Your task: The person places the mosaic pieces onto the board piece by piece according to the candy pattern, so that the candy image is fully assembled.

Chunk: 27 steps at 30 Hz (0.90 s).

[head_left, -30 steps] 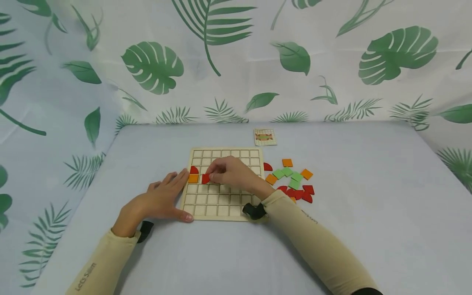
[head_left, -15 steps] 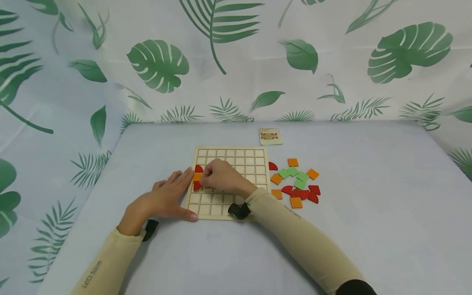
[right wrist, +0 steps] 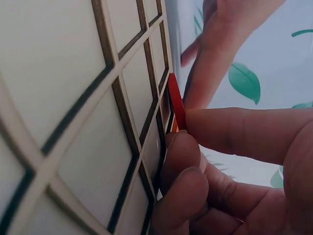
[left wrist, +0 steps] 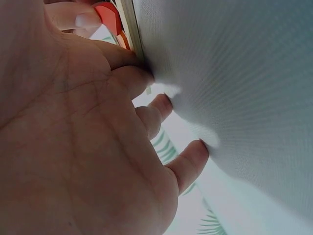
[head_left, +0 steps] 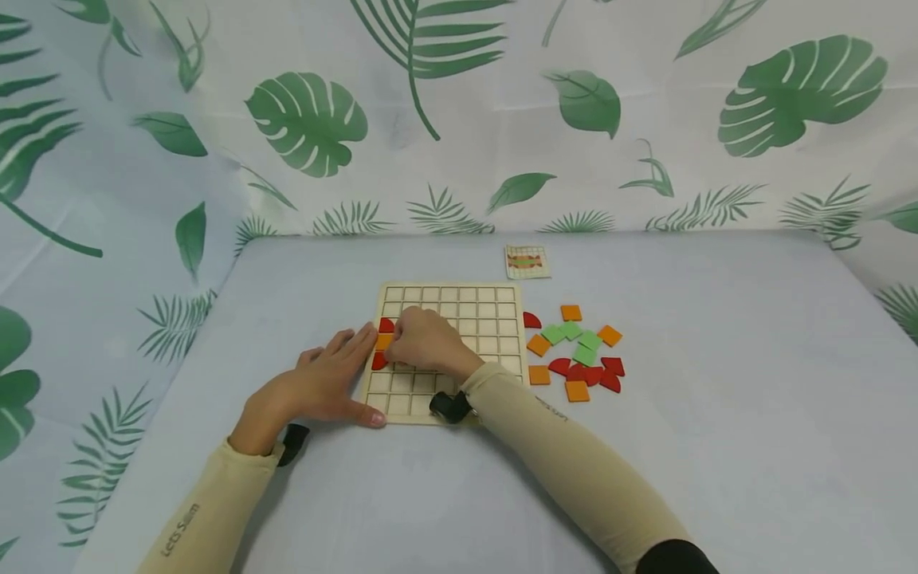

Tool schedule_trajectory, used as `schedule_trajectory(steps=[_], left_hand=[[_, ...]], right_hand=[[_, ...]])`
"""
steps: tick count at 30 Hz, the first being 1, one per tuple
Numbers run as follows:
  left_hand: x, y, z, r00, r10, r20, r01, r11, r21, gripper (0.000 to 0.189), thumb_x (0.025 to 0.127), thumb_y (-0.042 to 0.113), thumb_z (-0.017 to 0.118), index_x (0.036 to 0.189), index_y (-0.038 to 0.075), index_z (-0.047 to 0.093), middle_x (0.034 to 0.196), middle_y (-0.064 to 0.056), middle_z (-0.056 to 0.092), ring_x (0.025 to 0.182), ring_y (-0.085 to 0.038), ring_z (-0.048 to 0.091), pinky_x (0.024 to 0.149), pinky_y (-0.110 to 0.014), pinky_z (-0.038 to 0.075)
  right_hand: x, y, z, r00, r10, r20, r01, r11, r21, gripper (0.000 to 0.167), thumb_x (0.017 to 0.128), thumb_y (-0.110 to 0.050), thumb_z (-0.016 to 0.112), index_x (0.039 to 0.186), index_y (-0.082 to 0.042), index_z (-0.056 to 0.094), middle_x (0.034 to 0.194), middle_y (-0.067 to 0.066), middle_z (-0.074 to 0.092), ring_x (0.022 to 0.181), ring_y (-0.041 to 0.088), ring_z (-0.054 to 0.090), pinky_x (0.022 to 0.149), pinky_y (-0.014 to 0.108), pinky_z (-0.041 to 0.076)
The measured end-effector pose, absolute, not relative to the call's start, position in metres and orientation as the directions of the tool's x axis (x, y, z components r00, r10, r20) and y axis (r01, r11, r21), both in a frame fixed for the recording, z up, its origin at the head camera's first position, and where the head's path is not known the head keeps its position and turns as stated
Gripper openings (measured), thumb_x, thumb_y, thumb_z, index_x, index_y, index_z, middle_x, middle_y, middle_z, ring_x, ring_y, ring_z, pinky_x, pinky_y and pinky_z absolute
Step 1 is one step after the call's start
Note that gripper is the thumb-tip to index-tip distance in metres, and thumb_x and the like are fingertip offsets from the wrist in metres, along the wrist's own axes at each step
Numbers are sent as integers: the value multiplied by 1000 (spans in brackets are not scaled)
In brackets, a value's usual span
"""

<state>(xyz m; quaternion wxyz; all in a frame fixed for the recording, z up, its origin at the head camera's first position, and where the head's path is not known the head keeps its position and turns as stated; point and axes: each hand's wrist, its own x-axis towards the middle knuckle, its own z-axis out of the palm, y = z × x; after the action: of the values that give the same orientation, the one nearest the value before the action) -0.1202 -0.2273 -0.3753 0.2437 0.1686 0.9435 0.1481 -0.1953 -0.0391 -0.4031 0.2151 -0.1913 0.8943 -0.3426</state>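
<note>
My right hand point(head_left: 429, 341) pinches a red quarter-round tile point(right wrist: 177, 103) at the left column of the wooden grid board point(head_left: 459, 296). In the right wrist view the tile stands tilted against the cell's frame, thumb on one side and fingers at its end. Directly above it on the board lie an orange square tile point(head_left: 384, 342) and another red quarter-round tile point(head_left: 386, 325). My left hand point(head_left: 315, 391) rests flat with spread fingers along the board's left edge, its thumb at the lower left corner. In the left wrist view its fingertips touch the cloth.
Right of the board lie loose tiles: several green squares point(head_left: 585, 355), several orange squares point(head_left: 577, 391) and several red pieces point(head_left: 612, 366). A small pattern card point(head_left: 527, 261) lies behind the board. A leaf-print curtain point(head_left: 459, 119) hangs behind the table.
My right hand has carried the red tile left and slightly down to the cell below the orange square. The left hand stays at the board's edge. The head view has shifted slightly.
</note>
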Motion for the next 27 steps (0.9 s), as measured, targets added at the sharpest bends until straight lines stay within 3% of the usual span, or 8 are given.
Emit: schedule_trajectory(steps=[6, 12, 19, 22, 27], left_hand=[[-122, -226, -375, -827, 387, -408, 252, 903, 348, 130, 85, 63, 84, 172, 4, 8, 180, -13, 5, 161, -44, 8, 118, -74, 19], [-120, -226, -375, -827, 385, -408, 244, 902, 357, 130, 85, 63, 85, 172, 4, 8, 180, -13, 5, 162, -44, 7, 118, -74, 18], [-118, -227, -375, -824, 399, -404, 249, 893, 374, 130, 85, 62, 85, 172, 4, 7, 179, -14, 5, 161, -45, 7, 118, -76, 17], [-118, -226, -374, -823, 402, -402, 257, 894, 368, 130, 85, 63, 85, 172, 4, 7, 179, -14, 5, 161, -45, 7, 118, -75, 18], [-118, -225, -375, -826, 400, -397, 260, 895, 362, 130, 85, 62, 85, 172, 3, 8, 179, -15, 6, 161, -45, 8, 117, -75, 19]], right_hand=[[-219, -47, -434, -836, -460, -299, -183, 747, -639, 35, 80, -19, 80, 56, -18, 55, 49, -7, 38, 41, 13, 39, 41, 28, 26], [-221, -49, -435, -835, -455, -310, -206, 781, -590, 32, 77, -19, 78, 57, -19, 52, 49, -7, 40, 42, 13, 41, 41, 28, 28], [-203, -51, -411, -842, -422, -336, -195, 819, -539, 32, 83, -18, 77, 63, -18, 52, 55, -4, 39, 46, 15, 41, 45, 29, 27], [-192, -47, -399, -842, -443, -307, -208, 792, -574, 35, 87, -17, 75, 61, -16, 52, 54, -3, 40, 45, 14, 40, 45, 27, 26], [-183, -23, -386, -796, -566, -216, -241, 622, -745, 32, 100, -19, 70, 70, -10, 69, 60, -1, 61, 53, 11, 51, 52, 24, 37]])
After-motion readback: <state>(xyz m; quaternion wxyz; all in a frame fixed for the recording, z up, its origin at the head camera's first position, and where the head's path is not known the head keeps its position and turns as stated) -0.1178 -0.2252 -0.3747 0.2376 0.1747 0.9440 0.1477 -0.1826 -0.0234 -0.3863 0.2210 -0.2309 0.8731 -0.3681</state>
